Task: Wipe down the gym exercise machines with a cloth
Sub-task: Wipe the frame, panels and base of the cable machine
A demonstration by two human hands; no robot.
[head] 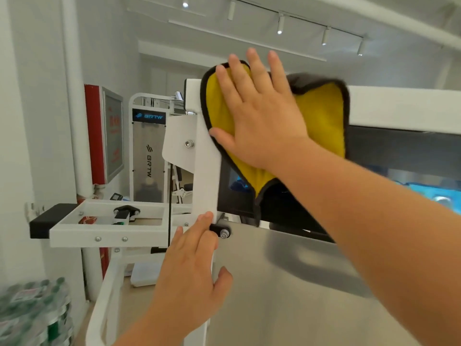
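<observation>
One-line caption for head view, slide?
Right hand presses yellow cloth flat on white machine frame; left hand touches the upright below.

two bare arms take up the lower half of the view. the right forearm [374,208] is bare from the wrist to the frame edge at 4 o'clock. it is smooth and thick, and broadens toward that edge. the right hand [259,116], up toward 12 o'clock, has a broad back, short rounded fingers and faint creases over the knuckles. the left forearm [154,328] shows at 6 o'clock, also bare, cut off by the bottom edge. the left hand [192,270], just above it, has a full, rounded back, short fingers and a stubby thumb on its 3 o'clock side.
</observation>
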